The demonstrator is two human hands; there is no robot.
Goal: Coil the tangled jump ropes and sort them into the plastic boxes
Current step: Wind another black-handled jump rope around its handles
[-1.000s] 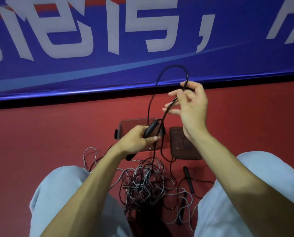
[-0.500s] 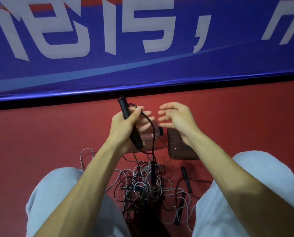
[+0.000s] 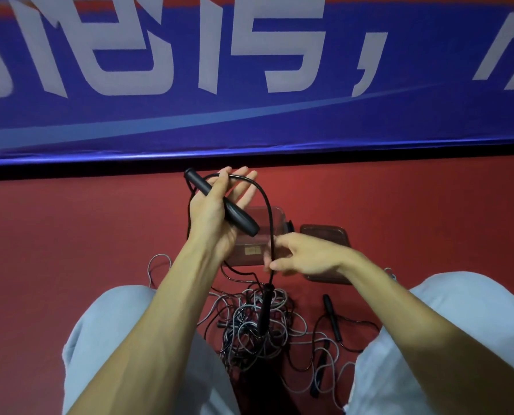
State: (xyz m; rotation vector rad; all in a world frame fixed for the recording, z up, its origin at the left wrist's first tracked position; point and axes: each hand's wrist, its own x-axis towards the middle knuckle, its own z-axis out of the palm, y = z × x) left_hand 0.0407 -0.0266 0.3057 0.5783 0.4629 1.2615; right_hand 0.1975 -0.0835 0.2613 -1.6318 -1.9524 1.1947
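On the red floor (image 3: pixel 70 235), between the person's knees, a tangle of black and grey jump ropes (image 3: pixel 249 327) lies in a heap. Left hand (image 3: pixel 214 217) raised, palm up, thumb pinning a black handle (image 3: pixel 223 205) across the palm; other fingers spread loose. Black rope (image 3: pixel 266 205) arcs from that handle's far end, over and down. Right hand (image 3: pixel 306 256) pinches this rope between thumb and forefinger, low on the arc. Second handle (image 3: pixel 264 310) dangles below, over the heap. Two plastic boxes sit beyond the pile: clear box (image 3: pixel 267 214), partly hidden by hands, and dark box (image 3: pixel 327 235) just right of it. Loose handle (image 3: pixel 332 317) lies right of the heap. Blue banner (image 3: pixel 249 121) behind.
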